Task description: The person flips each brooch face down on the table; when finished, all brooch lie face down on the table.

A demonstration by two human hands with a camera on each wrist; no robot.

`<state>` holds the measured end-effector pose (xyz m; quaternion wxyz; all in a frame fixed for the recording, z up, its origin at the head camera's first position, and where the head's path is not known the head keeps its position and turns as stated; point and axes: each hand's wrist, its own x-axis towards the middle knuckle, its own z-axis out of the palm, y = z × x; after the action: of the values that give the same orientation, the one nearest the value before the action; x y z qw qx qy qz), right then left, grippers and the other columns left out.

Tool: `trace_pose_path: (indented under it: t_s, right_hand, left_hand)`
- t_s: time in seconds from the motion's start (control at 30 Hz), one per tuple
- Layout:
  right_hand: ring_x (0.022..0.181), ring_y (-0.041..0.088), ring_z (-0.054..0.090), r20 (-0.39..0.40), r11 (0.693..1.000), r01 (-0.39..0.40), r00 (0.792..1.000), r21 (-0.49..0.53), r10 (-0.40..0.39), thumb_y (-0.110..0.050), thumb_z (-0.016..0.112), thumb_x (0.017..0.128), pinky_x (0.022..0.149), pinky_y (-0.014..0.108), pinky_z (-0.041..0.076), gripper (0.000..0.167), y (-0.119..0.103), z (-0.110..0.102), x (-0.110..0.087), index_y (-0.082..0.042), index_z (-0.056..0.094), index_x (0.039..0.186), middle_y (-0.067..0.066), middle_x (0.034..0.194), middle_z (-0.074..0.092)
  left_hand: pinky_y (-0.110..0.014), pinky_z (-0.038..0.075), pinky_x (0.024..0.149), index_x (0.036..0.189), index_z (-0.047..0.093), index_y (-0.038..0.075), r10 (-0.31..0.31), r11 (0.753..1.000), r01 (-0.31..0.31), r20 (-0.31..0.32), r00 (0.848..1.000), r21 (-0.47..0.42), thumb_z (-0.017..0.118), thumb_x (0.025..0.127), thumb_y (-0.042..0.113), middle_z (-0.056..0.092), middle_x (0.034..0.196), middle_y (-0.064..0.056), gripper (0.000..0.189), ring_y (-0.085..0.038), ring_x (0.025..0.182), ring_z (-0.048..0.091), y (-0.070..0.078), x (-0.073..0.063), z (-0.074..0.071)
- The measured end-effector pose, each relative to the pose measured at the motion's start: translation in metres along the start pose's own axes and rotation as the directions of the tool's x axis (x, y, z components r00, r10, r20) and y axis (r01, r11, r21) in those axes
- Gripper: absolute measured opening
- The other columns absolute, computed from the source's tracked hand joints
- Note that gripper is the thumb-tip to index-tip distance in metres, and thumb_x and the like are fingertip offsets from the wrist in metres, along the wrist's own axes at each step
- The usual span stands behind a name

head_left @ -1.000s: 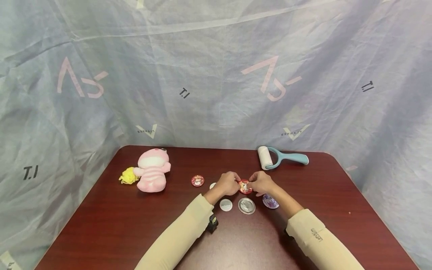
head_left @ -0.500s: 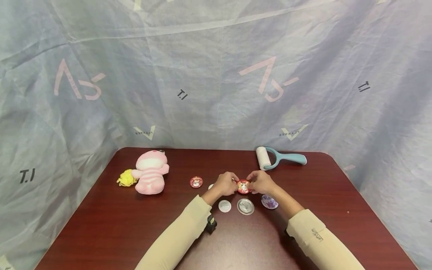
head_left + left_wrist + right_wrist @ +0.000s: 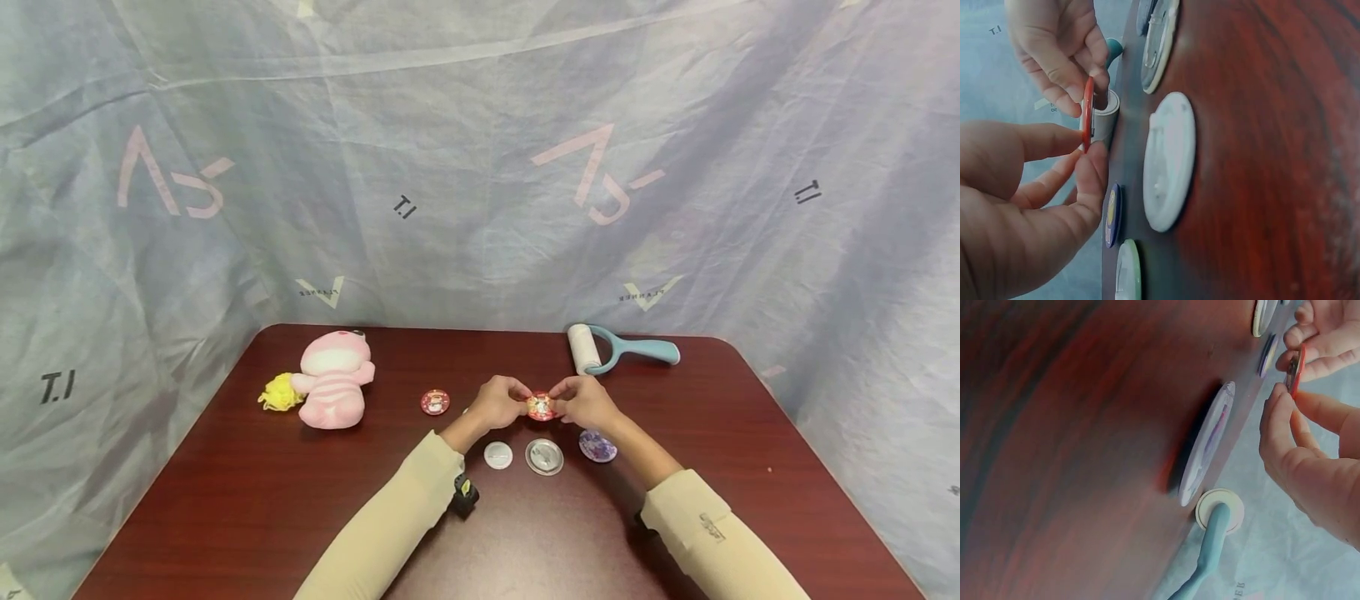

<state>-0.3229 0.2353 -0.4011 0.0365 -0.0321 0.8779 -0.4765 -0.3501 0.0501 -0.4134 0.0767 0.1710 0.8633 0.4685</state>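
Observation:
My left hand and right hand pinch opposite edges of a round red button badge between thumbs and fingers. Its printed face shows in the head view. Edge-on in both wrist views, the badge is held off the table, its pin side towards the tabletop. Nearer the person lie a white-backed badge, a larger silver-backed badge and a purple patterned badge beside the right wrist. Another red badge lies left of the left hand. A blue-rimmed badge shows below the left fingers in the left wrist view.
A pink plush toy and a yellow mesh puff lie at the table's left. At the back right is a lint roller with a blue handle. A grey printed cloth hangs behind the dark red table.
Both hands have risen slightly with the red badge between them, and the right fingers have shifted along its edge. The badges on the table stay where they were.

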Motion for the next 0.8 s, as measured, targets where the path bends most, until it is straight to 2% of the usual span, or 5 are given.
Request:
trace_pose_path:
  t_s: [0.23,0.47,0.63,0.8]
  right_hand:
    - [0.068,0.027,0.070,0.002,1.000,0.016,1.000,0.007,-0.016,0.005,0.068,0.087,0.061,0.039,0.059,0.011,-0.0015,-0.0021,-0.0026,0.011,0.067,0.097,0.016,0.081,0.070]
    - [0.064,0.024,0.070,0.009,0.997,-0.006,1.000,0.073,0.006,0.003,0.069,0.087,0.053,0.034,0.057,0.014,-0.0014,-0.0017,-0.0034,0.010,0.066,0.099,0.021,0.083,0.071]
    - [0.063,0.025,0.070,-0.003,0.997,0.010,1.000,0.080,-0.009,0.003,0.068,0.087,0.051,0.034,0.056,0.016,0.0010,-0.0012,-0.0032,0.010,0.064,0.101,0.017,0.082,0.071]
    - [0.067,0.026,0.071,-0.025,0.996,0.000,1.000,0.092,0.002,0.004,0.067,0.087,0.052,0.033,0.056,0.023,0.0020,-0.0004,-0.0031,0.008,0.061,0.108,0.014,0.082,0.068]
  left_hand:
    - [-0.027,0.047,0.071,0.095,0.075,0.008,-0.003,1.000,0.003,-0.012,1.000,-0.023,0.075,0.080,0.005,0.070,0.090,-0.002,0.015,-0.013,0.081,0.058,-0.0003,-0.0013,-0.0005]
    - [-0.023,0.051,0.063,0.098,0.075,0.003,0.021,0.991,-0.025,-0.028,0.999,-0.135,0.077,0.078,0.002,0.074,0.088,-0.008,0.020,-0.009,0.071,0.063,-0.0053,-0.0025,-0.0019]
    - [-0.024,0.054,0.058,0.101,0.072,0.000,0.014,0.976,-0.018,-0.018,1.000,-0.218,0.075,0.079,-0.002,0.074,0.090,-0.013,0.023,-0.011,0.069,0.065,-0.0076,-0.0033,-0.0018]
    - [-0.024,0.054,0.058,0.101,0.073,0.000,0.009,0.973,-0.015,-0.029,1.000,-0.229,0.076,0.080,0.001,0.074,0.090,-0.012,0.021,-0.011,0.069,0.066,-0.0083,-0.0034,-0.0017]
